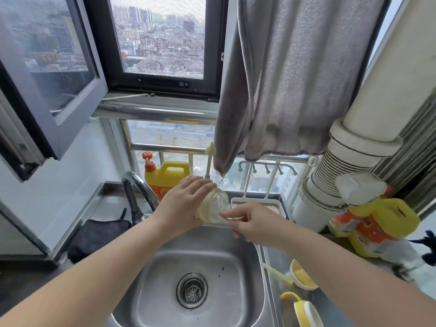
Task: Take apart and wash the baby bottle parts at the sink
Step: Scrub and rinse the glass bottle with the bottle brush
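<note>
My left hand (186,204) has its fingers (200,185) curled over the top of the clear bottle (213,206), gripping it tilted on its side above the back edge of the sink (165,267), open mouth toward my right. My right hand (253,224) sits just beside that mouth, fingertips (225,214) pinched together and touching the bottle's rim; I cannot tell what, if anything, they pinch.

Behind the bottle a thin brush (210,159) stands upright, its bristled tip near the hem of the grey towel (295,79). The faucet (139,187) curves up left of my left wrist, with a yellow detergent jug (167,178) behind it. A white drying rack (262,201) stands just past my right hand. On the tabletop (278,260) right of the sink lie a yellow cap (302,276), a pale straw-like piece (276,272) and a yellow-handled collar (304,310). A dark cloth (99,237) lies left of the faucet.
</note>
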Available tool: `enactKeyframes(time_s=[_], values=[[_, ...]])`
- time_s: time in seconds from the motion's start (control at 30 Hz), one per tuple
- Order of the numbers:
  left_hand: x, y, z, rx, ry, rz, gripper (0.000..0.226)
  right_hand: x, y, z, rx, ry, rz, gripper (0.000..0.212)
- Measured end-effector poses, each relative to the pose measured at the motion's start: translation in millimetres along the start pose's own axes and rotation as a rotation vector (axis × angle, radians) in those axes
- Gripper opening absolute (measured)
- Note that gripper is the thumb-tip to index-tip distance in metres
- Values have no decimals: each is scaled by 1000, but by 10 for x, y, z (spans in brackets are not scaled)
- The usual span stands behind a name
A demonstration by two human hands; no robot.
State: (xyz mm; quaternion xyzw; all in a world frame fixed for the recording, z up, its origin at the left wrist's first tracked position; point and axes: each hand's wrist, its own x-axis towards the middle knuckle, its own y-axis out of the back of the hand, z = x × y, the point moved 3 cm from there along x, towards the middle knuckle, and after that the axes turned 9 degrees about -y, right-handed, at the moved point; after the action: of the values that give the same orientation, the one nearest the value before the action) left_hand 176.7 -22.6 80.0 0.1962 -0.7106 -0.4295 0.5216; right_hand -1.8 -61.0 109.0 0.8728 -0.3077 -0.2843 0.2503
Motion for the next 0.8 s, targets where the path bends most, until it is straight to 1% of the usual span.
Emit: enactKeyframes(time_s=[0.07,0.1,0.13,0.17,0.2,0.27,0.3,0.37,0.43,0.47,0.57,0.6,0.63,0.67,0.7,0.77,0.8], values=[[-10,5,9,-9,29,-14,88,8,40,-56,-419,66,156,38],[-10,10,21,-15,54,-19,88,-3,51,-87,-619,90,228,49],[-4,21,33,-27,77,-20,88,-21,67,-123,-758,111,296,61],[6,30,45,-43,96,-19,88,-38,84,-159,-846,132,351,70],[21,40,57,-60,111,-14,88,-56,98,-198,-907,151,401,74],[51,70,66,-69,118,-3,88,-72,91,-249,-993,167,459,68],[63,81,68,-54,103,-4,88,-61,70,-258,-1032,157,460,62],[76,88,79,0,46,-7,87,-25,26,-239,-964,114,398,50],[66,76,84,45,5,11,86,11,-10,-217,-756,64,249,39],[58,75,79,56,-3,29,85,29,-6,-206,-578,48,165,35],[64,112,64,44,-17,109,76,24,28,-163,169,-89,-65,28],[72,126,59,47,-37,122,73,6,31,-156,350,-120,-130,28],[71,134,53,58,-63,117,73,-8,28,-148,422,-130,-167,28],[55,133,48,70,-82,97,76,-28,20,-143,399,-126,-172,28],[31,124,43,77,-85,73,80,-46,10,-130,286,-107,-135,26],[-9,109,34,75,-40,35,88,-78,41,-155,-148,-28,31,25],[-23,106,32,70,-9,23,89,-97,68,-190,-405,12,117,29]])
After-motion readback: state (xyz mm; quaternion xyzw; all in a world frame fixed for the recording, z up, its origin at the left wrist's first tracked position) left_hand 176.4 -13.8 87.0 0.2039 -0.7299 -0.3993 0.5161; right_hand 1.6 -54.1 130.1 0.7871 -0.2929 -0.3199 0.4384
